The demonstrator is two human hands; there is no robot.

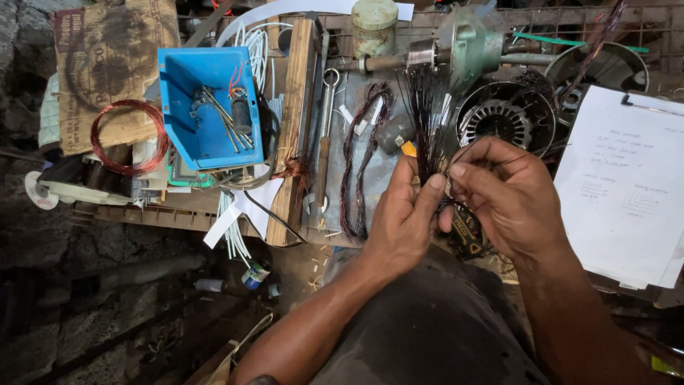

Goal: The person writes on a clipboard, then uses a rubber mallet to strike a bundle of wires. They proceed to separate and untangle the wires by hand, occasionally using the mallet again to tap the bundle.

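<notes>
Both hands pinch dark wire bundle point(425, 121): my left hand point(405, 214) at 7 o'clock, my right hand point(506, 192) at 4; blue bin point(187, 132) at 9.

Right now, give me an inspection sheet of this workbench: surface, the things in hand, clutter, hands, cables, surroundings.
Surface: wooden bench, crowded and dusty.
Job's things: bundle of thin dark wires, fanned upward, pinched at its base by both hands.
Clutter: blue plastic bin holding metal rods; loop of dark wire; motor stator; green motor housing; lidded jar; clipboard with paper; cardboard.
Hands: left hand and right hand, both closed on the wire bundle.
Cables: red copper wire coil; white sleeving.
Surroundings: dark stone floor below the bench.
</notes>
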